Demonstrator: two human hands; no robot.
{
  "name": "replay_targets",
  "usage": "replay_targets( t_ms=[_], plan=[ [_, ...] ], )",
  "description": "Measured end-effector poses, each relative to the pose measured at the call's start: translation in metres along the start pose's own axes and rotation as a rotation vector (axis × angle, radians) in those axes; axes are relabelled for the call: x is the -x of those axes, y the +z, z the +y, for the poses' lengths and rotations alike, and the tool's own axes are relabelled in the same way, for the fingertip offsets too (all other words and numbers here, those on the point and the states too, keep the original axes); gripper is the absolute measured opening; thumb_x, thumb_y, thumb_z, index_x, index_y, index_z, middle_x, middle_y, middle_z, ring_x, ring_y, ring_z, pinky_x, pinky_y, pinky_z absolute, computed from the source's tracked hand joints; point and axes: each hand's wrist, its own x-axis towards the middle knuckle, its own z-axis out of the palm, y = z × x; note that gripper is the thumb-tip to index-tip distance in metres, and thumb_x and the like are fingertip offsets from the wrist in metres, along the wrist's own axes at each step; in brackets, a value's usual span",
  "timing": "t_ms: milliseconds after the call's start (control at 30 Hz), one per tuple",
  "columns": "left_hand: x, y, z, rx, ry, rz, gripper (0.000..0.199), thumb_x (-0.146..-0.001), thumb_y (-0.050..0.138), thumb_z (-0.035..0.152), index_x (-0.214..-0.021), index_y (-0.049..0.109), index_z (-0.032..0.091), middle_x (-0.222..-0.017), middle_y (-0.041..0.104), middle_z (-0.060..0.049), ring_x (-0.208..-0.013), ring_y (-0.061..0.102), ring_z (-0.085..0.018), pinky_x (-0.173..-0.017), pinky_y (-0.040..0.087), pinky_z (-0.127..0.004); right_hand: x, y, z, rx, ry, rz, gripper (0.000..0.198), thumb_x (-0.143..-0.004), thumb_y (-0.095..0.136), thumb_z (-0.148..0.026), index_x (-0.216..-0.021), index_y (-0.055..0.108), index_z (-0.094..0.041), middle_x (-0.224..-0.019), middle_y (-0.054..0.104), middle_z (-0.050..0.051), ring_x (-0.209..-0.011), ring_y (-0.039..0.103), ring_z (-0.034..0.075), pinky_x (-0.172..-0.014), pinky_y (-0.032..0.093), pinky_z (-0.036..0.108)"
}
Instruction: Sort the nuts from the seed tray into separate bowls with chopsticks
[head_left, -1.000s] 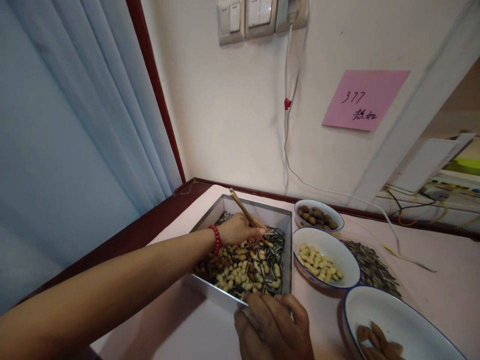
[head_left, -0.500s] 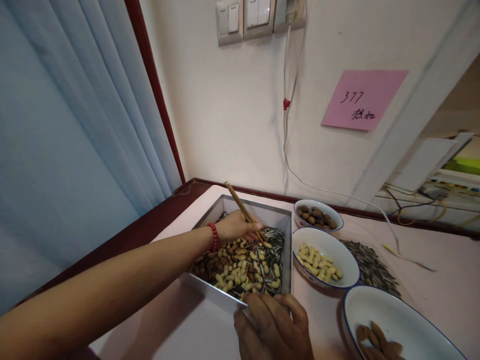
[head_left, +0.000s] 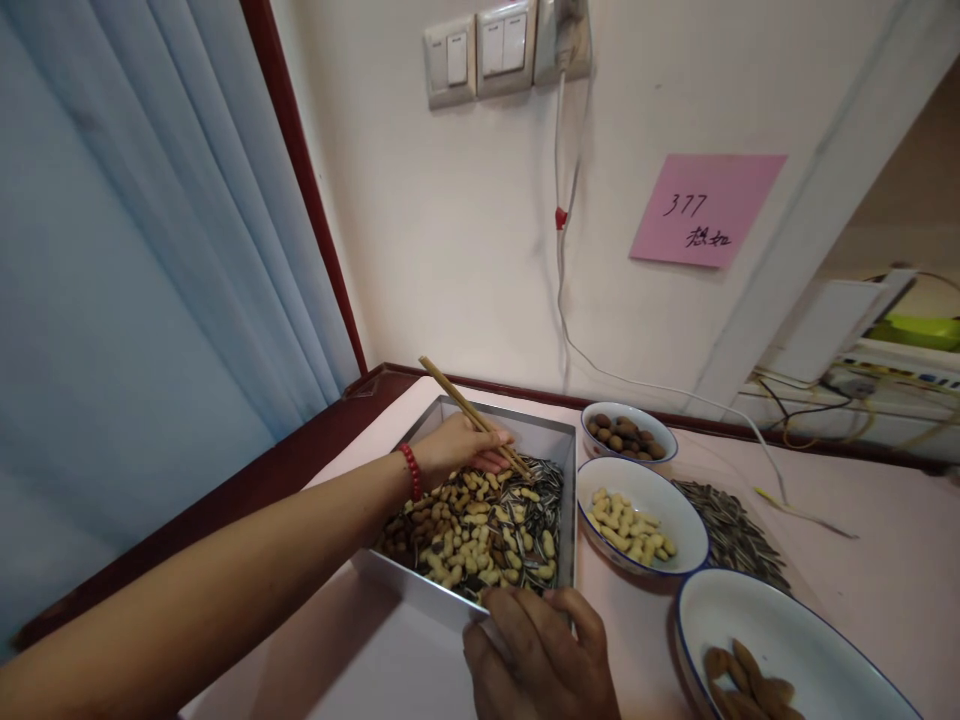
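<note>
My left hand, with a red bead bracelet at its wrist, is closed around a pair of wooden chopsticks. Their tips point down at the far right part of a square metal tray, just above a pale peanut; I see nothing pinched between them. Mixed inside the tray are peanuts, striped sunflower seeds and brown nuts. My right hand curls its fingers over the tray's near right corner and grips it.
Right of the tray stand a small bowl of round brown nuts, a bowl of peanuts and a larger bowl with brown oblong nuts. Sunflower seeds lie piled beside them. A white cable runs along the wall onto the table.
The chopstick tips have drawn back slightly from the pale peanut, and the chopsticks' upper ends have swung left. My right hand stays on the tray corner. The whole view has shifted a little.
</note>
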Motion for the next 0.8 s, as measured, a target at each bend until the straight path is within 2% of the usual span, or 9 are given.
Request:
replay_targets(
  t_ms=[200, 400, 533, 800],
  plan=[
    [0.0, 0.001, -0.006, -0.051, -0.034, -0.015, 0.024, -0.077, 0.082, 0.032, -0.086, 0.073, 0.012, -0.079, 0.077, -0.01, -0.074, 0.073, -0.019, -0.078, 0.058, -0.033, -0.002, -0.002, 0.0, 0.002, -0.007, -0.018, 0.031, -0.094, 0.05, -0.01, -0.069, 0.066, -0.019, -0.082, 0.071, 0.003, -0.085, 0.06, 0.014, -0.084, 0.037, 0.038],
    [-0.004, 0.005, -0.012, -0.106, -0.043, -0.034, 0.015, -0.078, 0.08, 0.027, -0.079, 0.073, 0.014, -0.077, 0.077, -0.006, -0.071, 0.071, -0.015, -0.071, 0.054, -0.025, -0.002, -0.002, 0.001, 0.01, -0.009, -0.017, 0.029, -0.092, 0.051, -0.01, -0.069, 0.066, -0.02, -0.084, 0.071, 0.001, -0.087, 0.059, 0.014, -0.087, 0.037, 0.037],
    [-0.004, 0.009, -0.009, -0.111, -0.037, -0.037, 0.014, -0.075, 0.082, 0.026, -0.074, 0.072, 0.016, -0.07, 0.075, -0.003, -0.067, 0.069, -0.015, -0.07, 0.054, -0.025, -0.001, -0.001, 0.001, 0.007, -0.005, -0.011, 0.03, -0.093, 0.05, -0.011, -0.069, 0.066, -0.02, -0.085, 0.07, 0.002, -0.086, 0.059, 0.014, -0.085, 0.037, 0.037],
    [-0.002, -0.004, 0.002, -0.057, -0.041, 0.005, 0.024, -0.074, 0.084, 0.032, -0.078, 0.073, 0.011, -0.076, 0.077, -0.01, -0.068, 0.072, -0.017, -0.07, 0.058, -0.027, 0.0, 0.0, 0.002, 0.013, -0.021, -0.013, 0.03, -0.092, 0.05, -0.01, -0.07, 0.066, -0.02, -0.086, 0.07, 0.002, -0.089, 0.058, 0.015, -0.087, 0.037, 0.037]
  ],
)
